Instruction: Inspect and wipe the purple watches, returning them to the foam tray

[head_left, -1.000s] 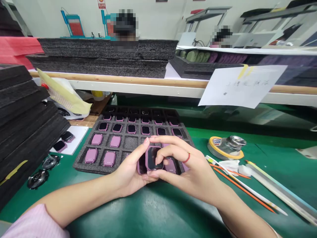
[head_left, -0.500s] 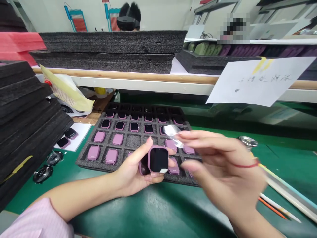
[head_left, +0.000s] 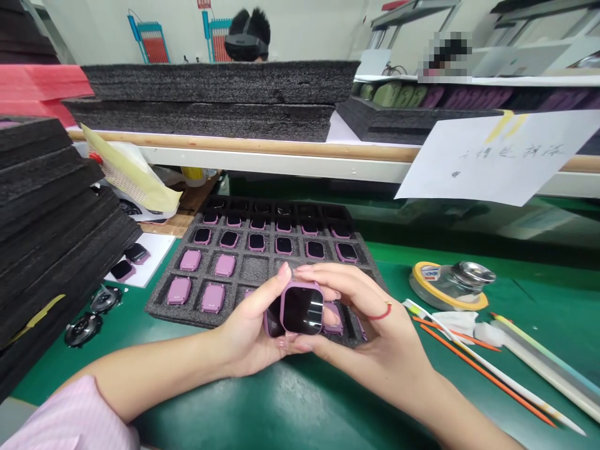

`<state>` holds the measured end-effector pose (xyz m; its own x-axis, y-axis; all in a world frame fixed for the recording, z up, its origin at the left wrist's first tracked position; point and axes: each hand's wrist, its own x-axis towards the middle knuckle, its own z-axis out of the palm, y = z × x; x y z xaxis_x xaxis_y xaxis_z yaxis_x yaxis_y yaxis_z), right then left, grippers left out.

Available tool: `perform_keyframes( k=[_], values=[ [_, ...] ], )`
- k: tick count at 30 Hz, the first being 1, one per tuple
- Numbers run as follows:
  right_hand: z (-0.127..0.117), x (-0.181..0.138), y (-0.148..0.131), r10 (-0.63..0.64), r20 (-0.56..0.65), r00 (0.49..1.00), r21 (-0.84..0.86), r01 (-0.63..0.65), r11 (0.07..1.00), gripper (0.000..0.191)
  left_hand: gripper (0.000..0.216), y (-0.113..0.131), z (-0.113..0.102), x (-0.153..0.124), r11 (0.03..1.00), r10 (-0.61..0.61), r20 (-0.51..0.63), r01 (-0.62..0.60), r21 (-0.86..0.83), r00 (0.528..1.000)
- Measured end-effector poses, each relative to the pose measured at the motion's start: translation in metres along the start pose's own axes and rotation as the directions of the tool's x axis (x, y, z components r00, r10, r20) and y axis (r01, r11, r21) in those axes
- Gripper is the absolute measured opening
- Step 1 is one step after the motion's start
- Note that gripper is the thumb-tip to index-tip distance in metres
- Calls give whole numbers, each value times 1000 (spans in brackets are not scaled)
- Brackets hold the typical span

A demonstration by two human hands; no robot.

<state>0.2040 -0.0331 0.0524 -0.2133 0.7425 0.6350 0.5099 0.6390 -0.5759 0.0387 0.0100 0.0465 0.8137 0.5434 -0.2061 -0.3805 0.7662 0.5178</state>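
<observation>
My left hand [head_left: 246, 331] is closed around two purple smartwatch bodies without straps. The front smartwatch [head_left: 302, 309] has its black screen turned toward me, and a second smartwatch [head_left: 272, 320] shows partly behind it. Fingers of my right hand [head_left: 375, 325] lie along the top of the front smartwatch while the thumb touches its lower edge. Beneath and beyond both hands lies a dark foam tray [head_left: 253, 267] with purple smartwatches in its pockets. The far rows show black screens; the near rows show purple backs. My hands cover part of the near rows.
At left rises a stack of black foam sheets [head_left: 42, 219], with round watch parts [head_left: 83, 329] beside it. Right of the tray are a glass jar [head_left: 462, 281], a yellow tape roll [head_left: 424, 289] and orange sticks [head_left: 492, 375]. A shelf [head_left: 281, 156] crosses behind; a person is beyond.
My right hand has come left and down onto the front smartwatch. The clear film it held is no longer visible, and the white corner on the screen is gone.
</observation>
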Motion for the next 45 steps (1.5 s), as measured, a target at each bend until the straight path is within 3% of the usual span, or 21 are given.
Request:
perform_keyframes(
  k=[6,9,12,14,15,18,24,29,31,34,36,40,45],
  values=[
    [3,-1,1,-6,-1,1000,12,6,1000,56,51,0,-2,1,1000,2,3,-2,9,1000],
    [-2,-1,0,69,22,997,130,-71,989,69,48,0,-1,0,1000,2,-1,-2,-18,1000],
    [-13,-3,-3,139,-164,977,237,-98,967,57,47,0,-1,0,999,-3,23,4,-37,1000],
    [-19,-9,-8,71,-299,952,117,-37,992,48,47,1,-1,0,999,4,35,-3,-35,999],
    [-21,-13,-10,24,-301,953,29,-16,999,47,47,1,-1,0,1000,8,40,-6,-30,999],
    [-20,-25,-19,-33,-158,987,-99,17,995,36,47,1,0,0,1000,5,30,-4,-7,1000],
    [-12,-26,-25,-67,-1,998,-49,67,997,41,59,1,-1,-1,999,-28,-2,28,36,1000],
    [-10,-8,-22,-270,32,962,-312,266,912,50,50,-3,1,-1,992,51,6,-51,113,999],
    [-5,-5,-20,-209,2,978,-335,197,921,56,50,-5,2,-1,977,102,-6,-99,187,995],
    [-1,-3,-16,-52,24,998,-210,56,976,53,53,-8,1,-2,955,151,-30,-138,262,988],
    [-2,-2,-13,-8,38,999,-126,13,992,48,56,-7,0,-2,961,120,-52,-103,258,991],
    [-6,-1,-9,-28,15,999,-104,30,994,52,64,-4,-1,-3,972,28,-97,-4,236,995],
    [-9,1,-8,-61,58,996,-116,68,991,53,60,-2,1,-2,979,23,-80,-7,202,997]
  ],
)
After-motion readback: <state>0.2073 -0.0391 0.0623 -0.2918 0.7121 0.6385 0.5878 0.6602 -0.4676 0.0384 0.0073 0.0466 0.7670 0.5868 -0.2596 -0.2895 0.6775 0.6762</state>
